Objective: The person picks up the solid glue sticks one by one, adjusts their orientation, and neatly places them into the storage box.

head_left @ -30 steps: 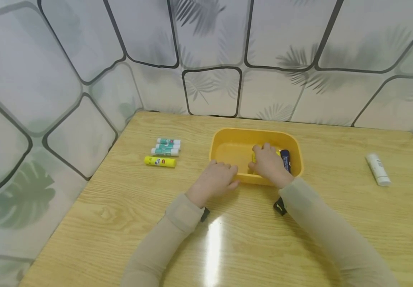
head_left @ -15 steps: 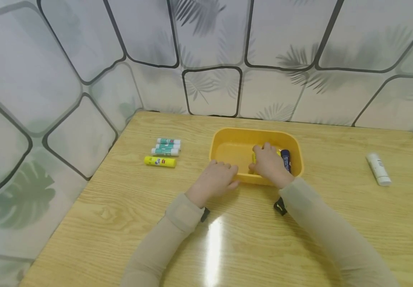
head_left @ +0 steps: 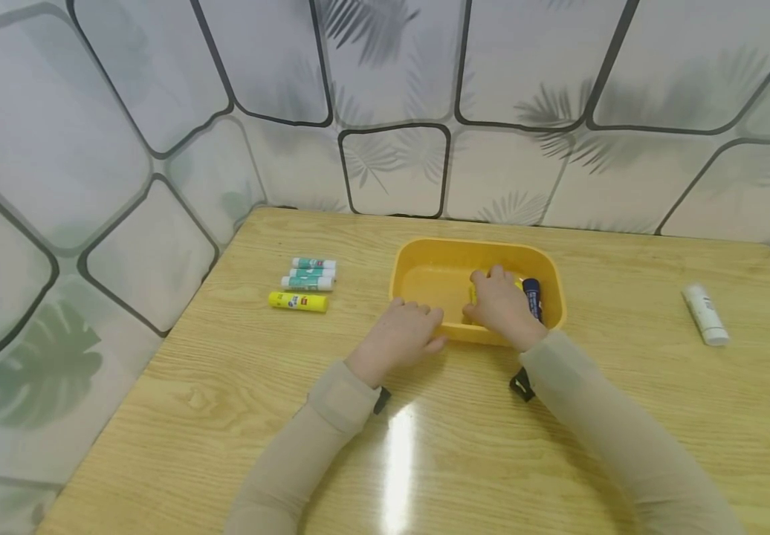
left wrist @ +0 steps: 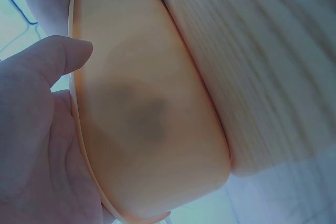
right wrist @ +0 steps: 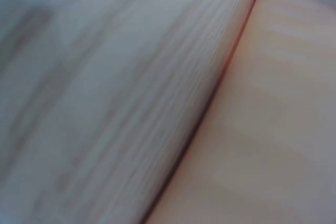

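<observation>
In the head view, my right hand [head_left: 500,303] reaches into the yellow plastic tray [head_left: 425,256]. Its thumb and fingers pinch a yellow glue stick [head_left: 473,294], mostly covered by the hand. A dark blue glue stick [head_left: 533,299] lies at the tray's right end, with a bit of yellow showing beside it. My left hand [head_left: 401,332] holds the tray's near left rim. From the left wrist, the thumb [left wrist: 73,55] is against the outer wall and the other fingers pass behind the rim. The right wrist view shows only table and tray wall [right wrist: 283,114].
Three teal-and-white glue sticks [head_left: 309,283] lie side by side at the left of the wooden table [head_left: 224,416]. In front of them is another yellow glue stick [head_left: 298,301]. A white tube [head_left: 706,316] lies far right. A patterned wall [head_left: 395,171] borders the table's back.
</observation>
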Demonstrator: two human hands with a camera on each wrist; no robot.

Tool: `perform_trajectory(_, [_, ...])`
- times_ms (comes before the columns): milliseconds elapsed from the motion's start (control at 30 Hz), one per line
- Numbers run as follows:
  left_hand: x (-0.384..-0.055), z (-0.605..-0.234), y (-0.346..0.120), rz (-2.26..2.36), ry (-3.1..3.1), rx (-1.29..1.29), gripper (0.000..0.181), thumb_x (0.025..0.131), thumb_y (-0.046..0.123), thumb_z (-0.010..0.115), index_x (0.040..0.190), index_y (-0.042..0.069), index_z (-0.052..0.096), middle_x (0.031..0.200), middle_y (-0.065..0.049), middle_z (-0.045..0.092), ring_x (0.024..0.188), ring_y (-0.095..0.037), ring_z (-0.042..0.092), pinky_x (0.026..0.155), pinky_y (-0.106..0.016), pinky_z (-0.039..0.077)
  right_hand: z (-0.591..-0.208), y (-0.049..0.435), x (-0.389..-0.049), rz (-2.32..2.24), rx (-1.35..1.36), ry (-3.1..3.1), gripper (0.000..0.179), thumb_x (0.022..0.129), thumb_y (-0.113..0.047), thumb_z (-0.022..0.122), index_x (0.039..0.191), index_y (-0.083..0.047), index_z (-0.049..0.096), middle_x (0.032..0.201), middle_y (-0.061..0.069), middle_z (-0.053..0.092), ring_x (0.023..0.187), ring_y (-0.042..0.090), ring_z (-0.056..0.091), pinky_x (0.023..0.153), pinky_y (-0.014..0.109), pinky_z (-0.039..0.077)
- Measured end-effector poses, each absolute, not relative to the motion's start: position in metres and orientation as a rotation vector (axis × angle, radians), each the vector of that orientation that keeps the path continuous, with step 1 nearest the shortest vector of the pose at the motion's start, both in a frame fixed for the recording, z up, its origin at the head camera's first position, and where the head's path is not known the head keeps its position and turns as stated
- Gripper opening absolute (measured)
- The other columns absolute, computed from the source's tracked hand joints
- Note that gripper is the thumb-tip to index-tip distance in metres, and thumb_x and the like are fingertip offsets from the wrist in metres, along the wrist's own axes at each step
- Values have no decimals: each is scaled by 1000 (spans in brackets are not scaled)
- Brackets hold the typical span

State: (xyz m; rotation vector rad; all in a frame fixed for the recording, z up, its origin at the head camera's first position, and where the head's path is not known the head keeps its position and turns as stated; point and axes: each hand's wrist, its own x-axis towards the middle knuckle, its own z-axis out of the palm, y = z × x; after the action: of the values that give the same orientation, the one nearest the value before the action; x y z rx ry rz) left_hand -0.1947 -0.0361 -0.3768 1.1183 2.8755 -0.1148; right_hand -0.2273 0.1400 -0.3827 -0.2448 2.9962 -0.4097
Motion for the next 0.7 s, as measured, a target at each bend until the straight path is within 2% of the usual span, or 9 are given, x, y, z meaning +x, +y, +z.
perform_trajectory(700, [-195, -377, -36, -109, 2874, 1116, 31, 89, 43, 44, 98, 14, 51, 81, 2, 54, 71, -15, 48, 67, -29, 32, -383, 140, -227, -450, -263, 3025, 51, 80, -23, 61, 120, 4, 44, 108, 24, 39, 96, 36, 39, 67, 45, 41])
